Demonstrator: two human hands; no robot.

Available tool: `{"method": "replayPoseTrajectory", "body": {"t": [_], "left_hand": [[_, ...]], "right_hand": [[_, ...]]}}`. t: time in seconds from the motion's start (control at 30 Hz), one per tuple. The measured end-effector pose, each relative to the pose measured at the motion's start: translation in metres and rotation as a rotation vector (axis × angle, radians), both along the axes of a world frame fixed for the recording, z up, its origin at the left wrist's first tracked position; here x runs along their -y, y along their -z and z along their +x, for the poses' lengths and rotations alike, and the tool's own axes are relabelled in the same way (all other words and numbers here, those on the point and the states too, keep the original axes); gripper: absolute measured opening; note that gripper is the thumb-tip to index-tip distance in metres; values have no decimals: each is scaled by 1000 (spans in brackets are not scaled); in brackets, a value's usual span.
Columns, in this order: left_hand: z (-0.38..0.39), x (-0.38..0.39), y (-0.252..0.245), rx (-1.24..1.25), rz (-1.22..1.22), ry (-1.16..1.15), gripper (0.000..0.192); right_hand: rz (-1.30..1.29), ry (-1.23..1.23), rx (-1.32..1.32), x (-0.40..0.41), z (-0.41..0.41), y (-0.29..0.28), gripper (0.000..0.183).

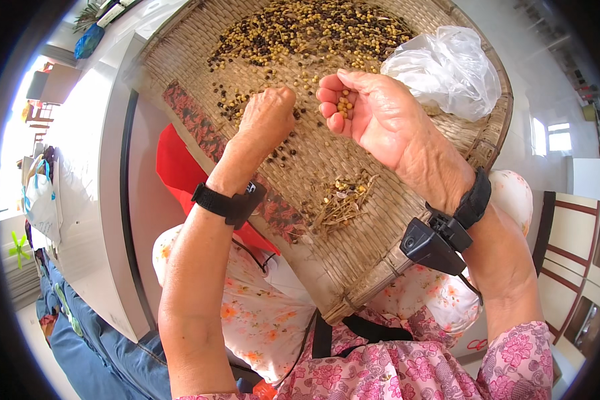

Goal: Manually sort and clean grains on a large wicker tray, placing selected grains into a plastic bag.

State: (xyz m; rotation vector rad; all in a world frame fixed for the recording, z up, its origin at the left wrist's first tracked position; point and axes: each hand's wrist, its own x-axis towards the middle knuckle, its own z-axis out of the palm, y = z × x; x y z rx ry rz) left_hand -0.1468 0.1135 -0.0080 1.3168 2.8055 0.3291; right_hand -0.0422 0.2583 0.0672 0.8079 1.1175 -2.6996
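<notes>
A woven winnowing basket lies tilted across my lap. My right hand is turned palm up above it, and several yellow soybeans rest in its curled fingers. Level with it on the left, my left hand is curled with its back upward. Its fingertips are hidden, so I cannot see whether it pinches anything. A small cluster of yellow and black beans lies beside that hand. Loose black beans are scattered just below it. The large heap of mixed beans covers the basket's far end.
A crumpled clear plastic bag lies on the basket's right side. Dry stalks and husks form a small pile nearer me. Patterned cloth lines the left edge. A white cabinet stands left, and a red object shows below the basket.
</notes>
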Motion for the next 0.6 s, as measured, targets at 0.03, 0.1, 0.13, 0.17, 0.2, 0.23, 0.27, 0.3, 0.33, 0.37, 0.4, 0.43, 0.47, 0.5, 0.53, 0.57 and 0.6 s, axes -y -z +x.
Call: {"method": "replayPoseTrajectory", "body": {"t": [0.03,0.1,0.13,0.17,0.2,0.23,0.27,0.3,0.33,0.37,0.4,0.43,0.47,0.5,0.53,0.57,0.6], "left_hand": [[0,0,0,0,-1,-1,11],[0,0,-1,22,-20,-4,11],[0,0,-2,22,-20,-4,11],[1,0,-2,37,-50,-1,11],[1,-1,-2,53,-81,1,11],[1,0,-2,53,-80,1,11],[2,1,0,39,-46,4,11],[2,2,1,24,-13,6,11],[2,2,2,24,-13,6,11],[2,2,3,34,2,-20,11],[2,2,3,42,16,-47,10],[2,3,4,41,17,-46,10],[0,4,5,40,63,-53,9],[-2,6,6,39,108,-63,9],[-4,7,7,38,107,-64,9],[-8,7,8,37,125,-91,10],[-10,6,8,38,146,-115,11]], "right_hand": [[-1,-2,-2,0,0,0,22],[-4,-1,-4,0,0,0,22],[-5,0,-7,-1,1,0,22],[-5,0,-7,-1,1,0,22],[-6,3,-4,-1,1,1,22],[-8,5,0,-1,1,1,22],[-8,5,0,-1,1,1,22],[-8,4,2,-2,1,2,22],[-9,3,4,-2,1,2,21],[-9,3,4,-2,1,2,21],[-10,3,3,-2,1,2,21],[-12,2,2,-3,1,3,21],[-11,3,1,-3,1,3,21],[-16,1,0,-3,1,3,21],[-20,-1,-1,-3,1,3,21],[-22,-2,-2,-2,1,2,21],[-19,-4,-7,-2,1,2,21]]}}
